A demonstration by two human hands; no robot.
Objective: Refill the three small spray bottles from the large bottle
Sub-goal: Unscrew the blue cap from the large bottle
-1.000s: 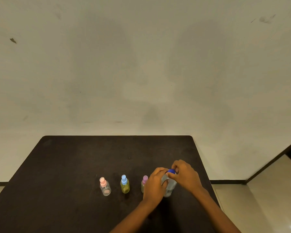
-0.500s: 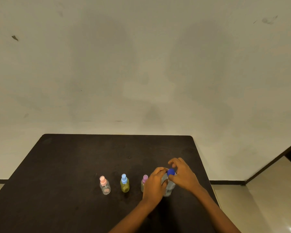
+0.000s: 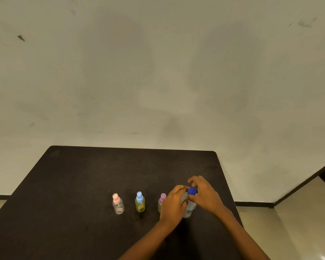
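Right hand (image 3: 204, 197): fingers are re-set, curled round the blue plastic cap (image 3: 192, 190) (for unscrewing, seemingly).
Left hand (image 3: 174, 202): clamped on the large clear bottle (image 3: 190, 209), so it is steadied.

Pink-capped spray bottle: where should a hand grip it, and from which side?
Grip the clear round body below the cap. The pink-capped spray bottle stands upright, and its body is wider than the cap, so it likely gives the steadier hold. Come from its left or near side: bare table lies there, while the blue-capped bottle stands apart on its right.
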